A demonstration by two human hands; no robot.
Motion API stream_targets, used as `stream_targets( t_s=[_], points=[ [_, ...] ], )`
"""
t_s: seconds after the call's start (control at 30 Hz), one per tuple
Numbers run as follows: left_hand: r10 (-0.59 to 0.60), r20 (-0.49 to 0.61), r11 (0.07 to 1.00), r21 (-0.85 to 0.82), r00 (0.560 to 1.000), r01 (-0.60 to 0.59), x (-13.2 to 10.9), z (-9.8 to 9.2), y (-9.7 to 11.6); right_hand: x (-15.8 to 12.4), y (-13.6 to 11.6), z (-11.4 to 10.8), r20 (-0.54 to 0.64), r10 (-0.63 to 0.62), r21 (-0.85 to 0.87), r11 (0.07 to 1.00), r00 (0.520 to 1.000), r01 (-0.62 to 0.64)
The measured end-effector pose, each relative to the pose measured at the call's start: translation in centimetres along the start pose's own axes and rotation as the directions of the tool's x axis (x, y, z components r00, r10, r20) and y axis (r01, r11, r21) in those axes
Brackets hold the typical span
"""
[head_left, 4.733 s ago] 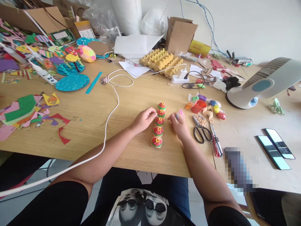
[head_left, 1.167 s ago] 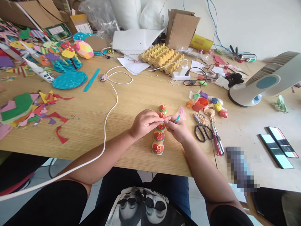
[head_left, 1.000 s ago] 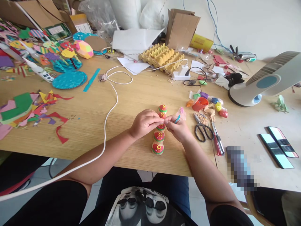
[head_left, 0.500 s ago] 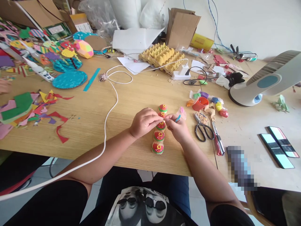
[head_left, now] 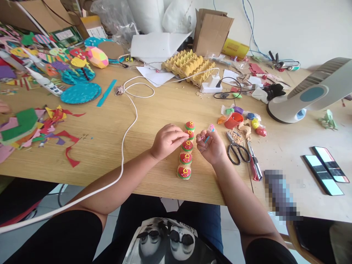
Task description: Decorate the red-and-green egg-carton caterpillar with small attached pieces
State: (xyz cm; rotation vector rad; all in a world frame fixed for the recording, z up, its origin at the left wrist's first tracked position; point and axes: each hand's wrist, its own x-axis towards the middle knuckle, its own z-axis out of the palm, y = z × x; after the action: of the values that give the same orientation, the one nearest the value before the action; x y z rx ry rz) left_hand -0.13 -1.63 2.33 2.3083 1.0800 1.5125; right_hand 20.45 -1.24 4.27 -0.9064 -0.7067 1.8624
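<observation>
A row of several small round pieces (head_left: 186, 158), red on top with green rims and yellow loops, runs away from me on the table. Beside the upper part of the row is my left hand (head_left: 169, 142), thumb and fingertips pinched together next to the second piece from the far end. Whatever may be in that pinch is too small to make out. To the right of the row my right hand (head_left: 211, 146) is curled around a thin blue stick-like tool (head_left: 206, 139). A bit of pink material in clear plastic (head_left: 211, 127) shows just beyond its fingers.
Right of my right hand lie black-handled scissors (head_left: 238, 152), a red utility knife (head_left: 255, 165), an orange cup (head_left: 234, 120) and colourful clay lumps (head_left: 255, 124). A white fan (head_left: 310, 93) stands farther right. A white cable (head_left: 129, 128) crosses my left arm. Paper scraps (head_left: 27, 126) cover the left side.
My right hand has drawn back to the right, away from the row and the left fingertips, and turned with the blue tool still in it. My left hand has hardly moved.
</observation>
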Motion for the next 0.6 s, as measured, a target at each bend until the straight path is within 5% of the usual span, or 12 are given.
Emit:
stream_targets(
  t_s=[0.6],
  points=[
    [-0.009, -0.003, 1.0, -0.001, 1.0, 0.009, 0.1, -0.1, 0.0, 0.6, 0.5, -1.0, -0.011, -0.097, -0.007, 0.995, 0.995, 0.096]
  ],
)
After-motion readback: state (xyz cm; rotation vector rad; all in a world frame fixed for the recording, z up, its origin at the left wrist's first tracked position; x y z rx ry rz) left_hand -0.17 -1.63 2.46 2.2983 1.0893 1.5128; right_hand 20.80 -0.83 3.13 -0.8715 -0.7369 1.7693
